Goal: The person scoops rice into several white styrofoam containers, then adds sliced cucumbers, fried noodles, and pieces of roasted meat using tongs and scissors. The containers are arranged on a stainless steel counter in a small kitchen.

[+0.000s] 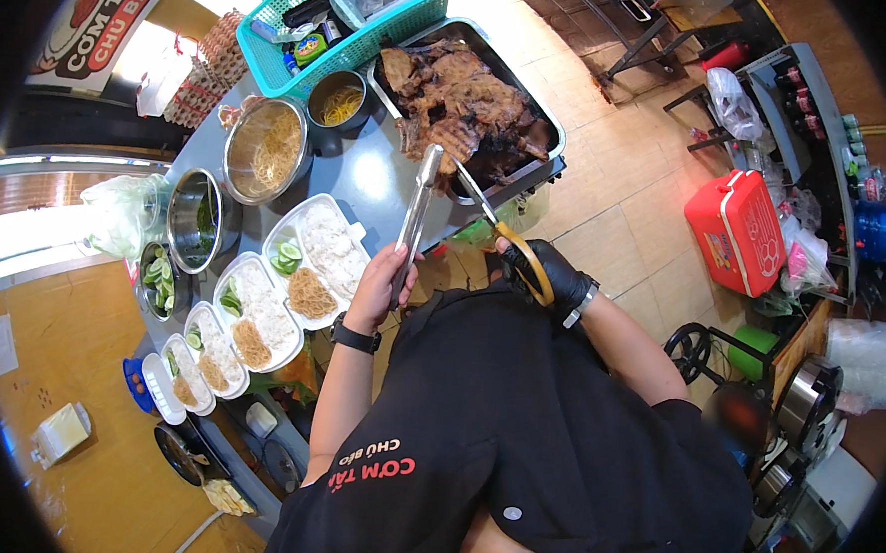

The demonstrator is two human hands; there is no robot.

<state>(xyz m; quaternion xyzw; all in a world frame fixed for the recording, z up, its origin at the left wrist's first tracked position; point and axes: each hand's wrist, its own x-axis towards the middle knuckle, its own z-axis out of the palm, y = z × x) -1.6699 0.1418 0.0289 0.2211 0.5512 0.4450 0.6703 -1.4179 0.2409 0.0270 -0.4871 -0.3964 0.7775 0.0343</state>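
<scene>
My bare left hand (378,285) is closed around metal tongs (419,207), whose tips reach the near edge of the grilled meat (463,82). In a black glove, my right hand (555,280) grips scissors (532,263) with yellow handles. Their blades point at the same edge of the meat, close beside the tongs' tips; whether they touch it I cannot tell. Browned, partly charred pieces lie heaped in a deep metal tray (555,117) at the table's far right corner.
Left of the tray are a small bowl of yellow shreds (340,104), a noodle bowl (269,152) and a bowl of greens (205,222). Several open foam boxes (353,234) hold rice, cucumber and noodles. A teal basket (274,67) stands behind; a red cooler (731,232) sits right.
</scene>
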